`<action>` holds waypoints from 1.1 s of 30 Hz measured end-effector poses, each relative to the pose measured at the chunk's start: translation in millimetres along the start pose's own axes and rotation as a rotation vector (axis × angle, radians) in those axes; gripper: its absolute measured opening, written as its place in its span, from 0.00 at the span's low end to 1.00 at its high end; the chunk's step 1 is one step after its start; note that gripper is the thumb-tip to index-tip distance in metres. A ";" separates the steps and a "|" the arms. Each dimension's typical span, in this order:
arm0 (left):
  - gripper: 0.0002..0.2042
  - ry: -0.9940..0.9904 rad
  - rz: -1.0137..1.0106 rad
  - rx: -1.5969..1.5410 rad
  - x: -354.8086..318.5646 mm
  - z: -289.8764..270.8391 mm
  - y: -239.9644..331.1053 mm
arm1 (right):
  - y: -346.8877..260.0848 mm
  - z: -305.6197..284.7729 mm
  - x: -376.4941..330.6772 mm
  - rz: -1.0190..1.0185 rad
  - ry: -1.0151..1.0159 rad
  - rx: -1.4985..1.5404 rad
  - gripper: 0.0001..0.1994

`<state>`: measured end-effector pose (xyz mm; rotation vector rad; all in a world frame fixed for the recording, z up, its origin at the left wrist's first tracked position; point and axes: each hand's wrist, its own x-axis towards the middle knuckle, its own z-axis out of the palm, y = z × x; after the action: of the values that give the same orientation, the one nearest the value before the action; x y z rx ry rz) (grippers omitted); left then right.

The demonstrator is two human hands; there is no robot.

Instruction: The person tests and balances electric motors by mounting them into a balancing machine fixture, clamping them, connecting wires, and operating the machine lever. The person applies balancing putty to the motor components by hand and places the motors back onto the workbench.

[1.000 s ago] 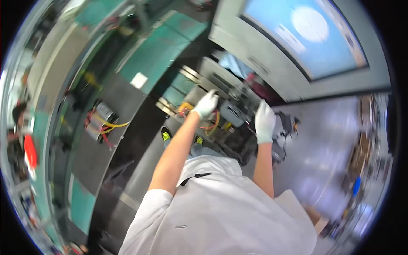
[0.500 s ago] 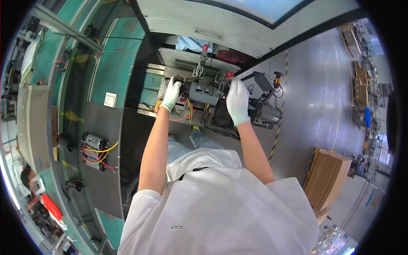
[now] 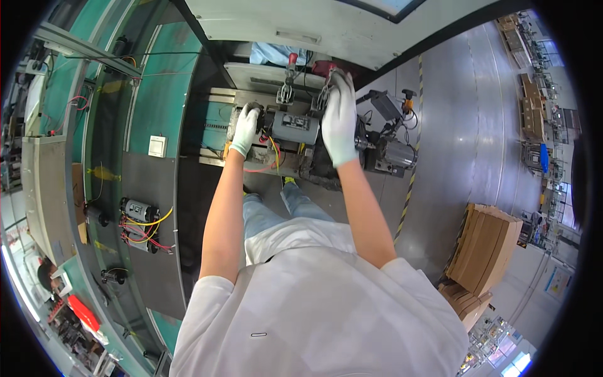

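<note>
A grey cylindrical motor (image 3: 295, 128) with a dark label lies across the metal fixture (image 3: 286, 164), with yellow and red wires hanging at its left. My left hand (image 3: 245, 129), in a white glove, is closed around a dark part at the motor's left end; the fingers partly hide it. My right hand (image 3: 339, 119), gloved too, reaches up past the motor's right end. Its fingers are bent at the lever of a metal toggle clamp (image 3: 323, 98), whose handle they cover. A second toggle clamp (image 3: 286, 93) with a red handle stands upright behind the motor.
Two wired motors (image 3: 139, 210) lie on the dark bench board at left, near a white switch (image 3: 157, 146). A machine cabinet (image 3: 264, 25) overhangs the fixture. At right are another motor unit (image 3: 399, 155) and stacked cardboard boxes (image 3: 483, 251) on the floor.
My right hand has moved up and away from me, and the red clamp handle near it is now covered. The left hand stays at the motor's left end. The whole view has shifted slightly.
</note>
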<state>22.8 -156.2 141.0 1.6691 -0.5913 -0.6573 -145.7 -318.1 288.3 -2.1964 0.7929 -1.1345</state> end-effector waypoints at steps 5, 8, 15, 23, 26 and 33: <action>0.14 0.016 -0.076 -0.092 -3.1 -1.7 22.0 | 23.0 -9.3 -101.3 0.350 0.160 0.165 0.11; 0.14 0.035 -0.032 -0.064 -4.8 -2.7 20.5 | 66.1 -12.2 -116.3 0.821 -0.186 0.094 0.13; 0.15 0.026 0.351 0.491 -19.5 17.1 71.6 | 85.3 -11.8 -104.5 1.063 -0.227 0.326 0.11; 0.35 -0.781 0.472 1.239 7.3 76.4 90.6 | 59.6 -37.7 -92.5 0.972 -0.203 0.372 0.10; 0.30 -0.833 0.394 1.114 17.2 78.8 92.5 | 38.5 -54.7 -90.4 1.002 -0.199 0.464 0.07; 0.36 -0.826 0.524 1.166 -0.9 51.5 93.5 | -44.3 -26.6 -85.0 0.801 -0.364 0.616 0.02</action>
<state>-17.0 -208.7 225.0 2.0576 -2.2424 -0.6184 -197.2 -233.0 287.2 -1.3049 0.8822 -0.4577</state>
